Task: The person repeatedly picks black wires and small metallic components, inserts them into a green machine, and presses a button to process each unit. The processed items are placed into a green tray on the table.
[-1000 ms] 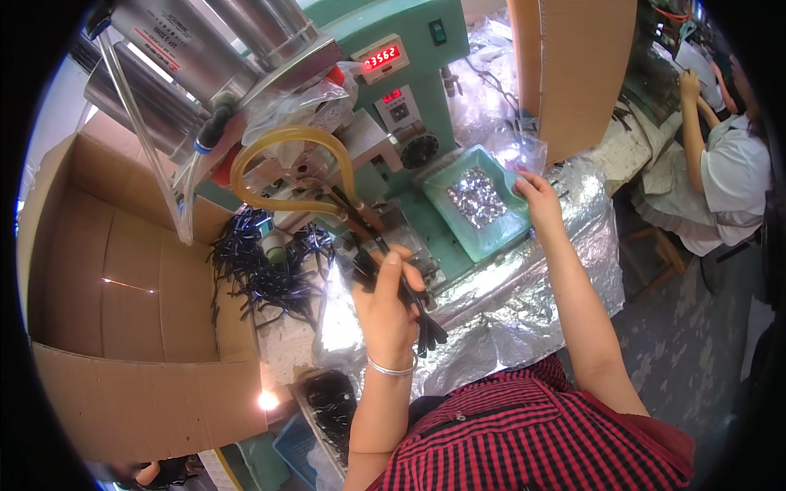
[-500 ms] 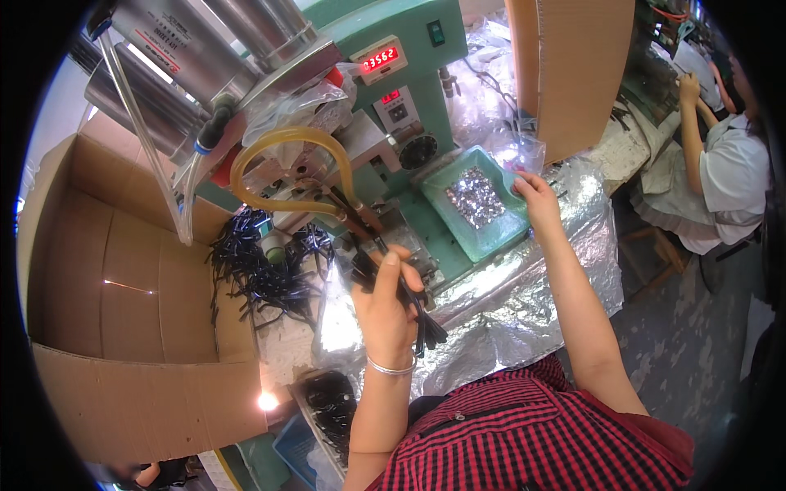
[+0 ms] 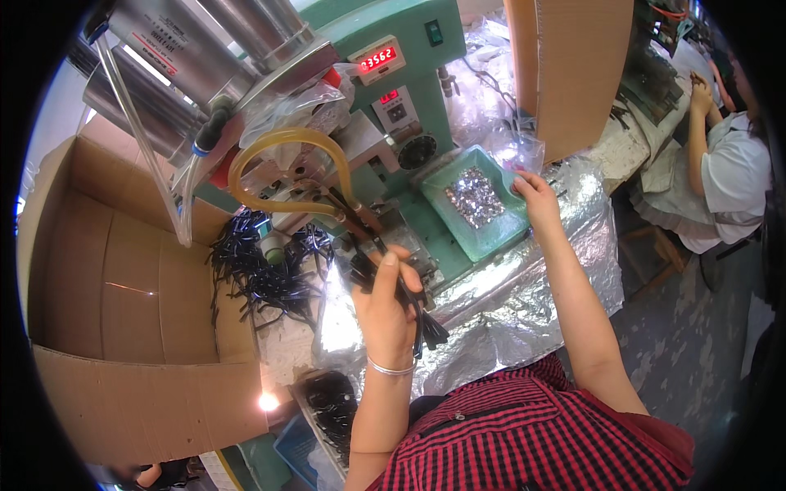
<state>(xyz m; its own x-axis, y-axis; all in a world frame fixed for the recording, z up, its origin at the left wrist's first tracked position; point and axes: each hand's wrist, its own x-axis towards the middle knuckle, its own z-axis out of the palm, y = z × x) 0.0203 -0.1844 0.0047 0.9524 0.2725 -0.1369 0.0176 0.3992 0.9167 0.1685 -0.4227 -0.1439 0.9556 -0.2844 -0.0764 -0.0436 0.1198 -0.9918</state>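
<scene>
A bundle of black cables (image 3: pixel 409 303) is clamped in the left hand (image 3: pixel 385 315) before the green press (image 3: pixel 393 123). The right hand (image 3: pixel 536 196), fingers loosely apart, rests at the green tray (image 3: pixel 483 237) (shiny metal bits inside). The cables are judged light and floppy, best gripped mid-bundle.

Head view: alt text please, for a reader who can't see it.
At a green press machine, a person's left hand grips a bundle of black cords while the right hand rests at a green tray of small shiny metal parts. A large open cardboard box stands left; foil covers the bench.
</scene>
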